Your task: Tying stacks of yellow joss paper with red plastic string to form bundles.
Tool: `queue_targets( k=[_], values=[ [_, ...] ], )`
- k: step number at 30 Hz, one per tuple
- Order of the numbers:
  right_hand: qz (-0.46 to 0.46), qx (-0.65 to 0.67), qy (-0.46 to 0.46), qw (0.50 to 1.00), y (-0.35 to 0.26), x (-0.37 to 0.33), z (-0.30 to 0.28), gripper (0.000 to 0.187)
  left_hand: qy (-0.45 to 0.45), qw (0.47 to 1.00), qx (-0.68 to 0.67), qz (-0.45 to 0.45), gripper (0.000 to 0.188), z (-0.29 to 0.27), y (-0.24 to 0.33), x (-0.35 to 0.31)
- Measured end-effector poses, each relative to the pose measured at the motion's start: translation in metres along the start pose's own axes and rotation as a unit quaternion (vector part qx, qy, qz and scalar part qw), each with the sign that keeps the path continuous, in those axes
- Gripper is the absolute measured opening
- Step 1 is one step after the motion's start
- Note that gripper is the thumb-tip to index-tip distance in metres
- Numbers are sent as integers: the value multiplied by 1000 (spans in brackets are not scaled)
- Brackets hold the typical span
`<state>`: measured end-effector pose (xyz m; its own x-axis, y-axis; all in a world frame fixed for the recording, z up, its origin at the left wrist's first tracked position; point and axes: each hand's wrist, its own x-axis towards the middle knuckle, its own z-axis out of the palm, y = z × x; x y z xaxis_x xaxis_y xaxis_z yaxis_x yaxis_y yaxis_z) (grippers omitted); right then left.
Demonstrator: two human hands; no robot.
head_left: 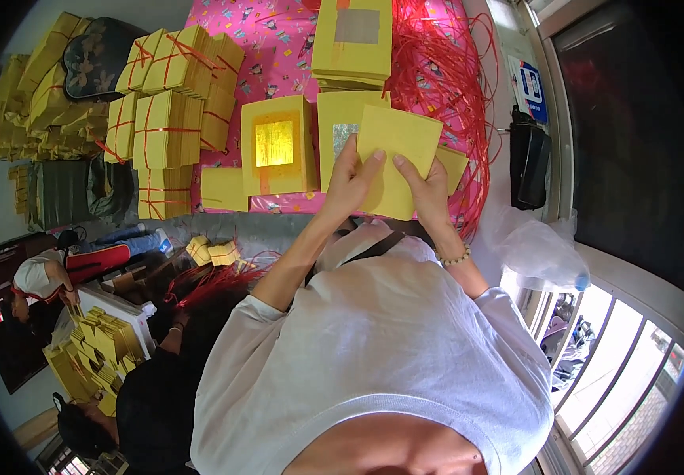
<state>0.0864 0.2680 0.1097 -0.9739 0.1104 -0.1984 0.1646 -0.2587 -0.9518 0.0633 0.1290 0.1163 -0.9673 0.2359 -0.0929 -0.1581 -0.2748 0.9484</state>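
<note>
Both my hands hold one stack of plain yellow paper sheets (393, 146) tilted above the pink patterned tablecloth (279, 47). My left hand (350, 182) grips its left edge, thumb on top. My right hand (429, 190), with a bead bracelet at the wrist, grips its lower right edge. Just behind the held stack lies a yellow stack with a silver foil square (338, 127). To the left of it sits a stack with a gold foil square (276, 144).
Another yellow stack (352, 39) lies at the table's far end beside loose red strings (445, 71). Bundles tied with red string (169, 103) are piled at left. A black bag (528, 162) and a clear plastic bag (536, 249) sit at right. Other people work at lower left.
</note>
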Motion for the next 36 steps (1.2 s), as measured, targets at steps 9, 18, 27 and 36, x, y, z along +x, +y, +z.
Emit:
queue_targets(
  k=[9, 18, 27, 36],
  values=[
    [40, 42, 2, 998, -14, 0, 3, 26, 9, 999, -14, -28, 32, 0, 6, 2],
    [4, 27, 39, 999, -9, 12, -2, 25, 10, 999, -14, -30, 34, -7, -1, 1],
    [3, 8, 53, 999, -10, 23, -26, 19, -11, 999, 0, -39, 32, -10, -4, -2],
    [54, -85, -82, 991, -7, 5, -37, 24, -2, 993, -36, -111, 35, -20, 5, 1]
  ],
)
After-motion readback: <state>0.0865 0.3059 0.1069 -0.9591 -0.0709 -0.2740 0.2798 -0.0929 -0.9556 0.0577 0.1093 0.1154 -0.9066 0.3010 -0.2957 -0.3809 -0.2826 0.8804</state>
